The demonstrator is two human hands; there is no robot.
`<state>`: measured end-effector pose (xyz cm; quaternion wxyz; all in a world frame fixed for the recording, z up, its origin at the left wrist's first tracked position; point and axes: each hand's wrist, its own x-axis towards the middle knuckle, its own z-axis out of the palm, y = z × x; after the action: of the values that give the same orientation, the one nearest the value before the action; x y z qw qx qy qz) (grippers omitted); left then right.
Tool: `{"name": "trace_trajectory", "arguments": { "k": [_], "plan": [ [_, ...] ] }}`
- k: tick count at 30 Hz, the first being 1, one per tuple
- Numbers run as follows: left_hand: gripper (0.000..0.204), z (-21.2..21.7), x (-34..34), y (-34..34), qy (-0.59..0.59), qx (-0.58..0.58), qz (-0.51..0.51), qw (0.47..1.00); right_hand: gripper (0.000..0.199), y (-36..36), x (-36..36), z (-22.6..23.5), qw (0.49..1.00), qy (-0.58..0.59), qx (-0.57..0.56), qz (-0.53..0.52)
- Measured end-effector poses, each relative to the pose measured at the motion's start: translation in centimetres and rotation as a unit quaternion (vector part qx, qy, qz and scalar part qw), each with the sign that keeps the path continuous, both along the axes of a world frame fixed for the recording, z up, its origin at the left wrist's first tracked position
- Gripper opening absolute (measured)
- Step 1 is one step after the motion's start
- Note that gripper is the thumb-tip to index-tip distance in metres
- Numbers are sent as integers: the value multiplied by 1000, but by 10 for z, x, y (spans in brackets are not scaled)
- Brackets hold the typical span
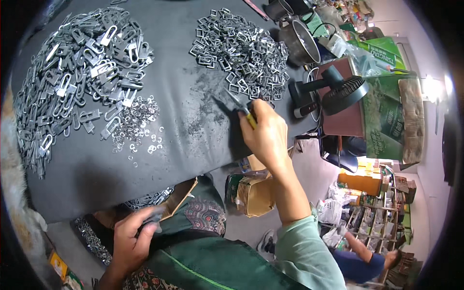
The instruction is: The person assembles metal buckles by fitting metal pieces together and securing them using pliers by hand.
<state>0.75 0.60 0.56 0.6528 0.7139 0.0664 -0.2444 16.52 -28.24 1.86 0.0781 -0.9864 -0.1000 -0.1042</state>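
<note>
My right hand (pixel 266 133) is closed around a slim tool (pixel 249 117) with a yellow and black handle. Its pointed metal tip reaches over the dark tabletop, beside a pile of small square metal frames (pixel 244 53). Below the table edge, my left hand (pixel 133 241) is closed, thumb against fingers. Something dark grey shows at its fingertips, too unclear to name. Right by these fingers an open cardboard box (pixel 180 198) leans near my lap, with metal pieces inside.
Flat metal clasps with long loops (pixel 92 63) are heaped at the table's left, small metal rings (pixel 137 121) beside them. A black fan (pixel 338 92) and a metal pot (pixel 299 41) stand along the right. Another person (pixel 357 261) is at the lower right, near shelves.
</note>
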Motion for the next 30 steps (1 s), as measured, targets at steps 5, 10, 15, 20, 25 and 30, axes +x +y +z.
{"name": "trace_trajectory", "arguments": {
  "k": [5,10,15,20,25,30],
  "plan": [
    [26,1,0,-11,-24,-56,20,998,19,-17,-5,7,998,26,-39,-45],
    [22,-12,-26,-4,-4,-37,90,995,8,-13,-4,0,998,-40,-5,41],
    [15,-20,-29,3,-19,-179,144,973,21,61,-61,35,872,285,322,235],
    [17,-15,-24,2,-76,-88,129,985,16,109,-104,16,802,302,429,284],
    [15,1,-31,10,-69,-49,177,980,14,120,-106,22,825,290,417,247],
    [16,7,-38,15,-29,-125,225,966,15,132,-115,12,789,293,437,319]
  ]
}}
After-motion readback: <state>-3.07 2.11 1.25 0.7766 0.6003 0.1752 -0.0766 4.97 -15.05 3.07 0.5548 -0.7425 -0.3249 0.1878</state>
